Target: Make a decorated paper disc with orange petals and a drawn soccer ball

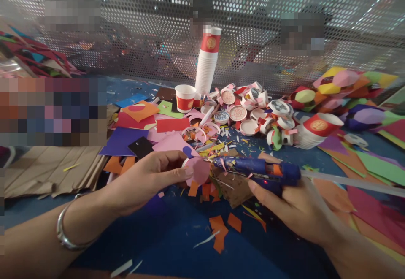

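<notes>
Head view: your left fingers (187,172) pinch the pink disc (201,170), right fingers (260,192) grip the glue gun (243,164); steady its nozzle (211,160) near the disc's two o'clock edge.

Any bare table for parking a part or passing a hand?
Best: blue table between left forearm and loose orange scraps. Smaller patch between those scraps and right forearm. Crowded: paper bits beneath glue gun; beyond it, round white pieces and cup stack. Colored sheets crowd the right.
</notes>
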### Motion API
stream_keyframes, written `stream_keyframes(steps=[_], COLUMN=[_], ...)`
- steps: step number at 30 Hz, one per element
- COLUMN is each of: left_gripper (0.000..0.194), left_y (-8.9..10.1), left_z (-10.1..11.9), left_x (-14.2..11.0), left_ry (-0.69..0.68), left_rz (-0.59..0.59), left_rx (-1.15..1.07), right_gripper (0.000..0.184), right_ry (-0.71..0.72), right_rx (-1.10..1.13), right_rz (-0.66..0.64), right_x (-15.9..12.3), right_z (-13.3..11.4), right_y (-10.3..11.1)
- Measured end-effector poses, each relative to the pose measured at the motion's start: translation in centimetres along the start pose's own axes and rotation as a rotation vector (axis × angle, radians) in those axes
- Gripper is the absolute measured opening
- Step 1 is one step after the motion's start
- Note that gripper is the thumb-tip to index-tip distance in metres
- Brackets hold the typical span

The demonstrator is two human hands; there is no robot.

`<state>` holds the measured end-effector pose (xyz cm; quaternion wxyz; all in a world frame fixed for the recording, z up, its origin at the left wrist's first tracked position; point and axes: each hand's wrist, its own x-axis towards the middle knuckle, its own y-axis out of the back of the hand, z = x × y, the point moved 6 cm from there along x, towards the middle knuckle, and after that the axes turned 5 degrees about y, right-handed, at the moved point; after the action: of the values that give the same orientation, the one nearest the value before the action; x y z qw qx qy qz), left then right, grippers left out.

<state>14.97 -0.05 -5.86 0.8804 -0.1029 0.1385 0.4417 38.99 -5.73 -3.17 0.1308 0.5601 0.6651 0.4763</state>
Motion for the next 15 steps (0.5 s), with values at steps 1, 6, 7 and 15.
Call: stream_keyframes(steps=[1, 6, 7, 15], left_gripper=[0.029, 0.022, 0.021, 0.013], left_y=[-0.03, -0.03, -0.01, 0.59], left_z=[0.05, -0.16, -0.19, 0.01], left_x=[-0.04, -0.03, 0.0, 0.22], left_ry=[-0.013, 0.011, 0.018, -0.018], left_rz=[-0.007, -0.03, -0.03, 0.034], left_rx=[-0.002, -0.131, -0.167, -0.324], right_gripper=[0.021, 0.019, 0.019, 0.029], right_ry=[-0.002, -0.031, -0.03, -0.066], right_rx=[0.001, 0.004, 0.011, 0.023], right_rz=[0.009, 0.042, 0.041, -0.041], right_x=[-0.08, -0.38, -0.38, -0.26], right_z=[0.03, 0.24, 0.23, 0.32], right_y=[0.03, 0.34, 0.37, -0.01])
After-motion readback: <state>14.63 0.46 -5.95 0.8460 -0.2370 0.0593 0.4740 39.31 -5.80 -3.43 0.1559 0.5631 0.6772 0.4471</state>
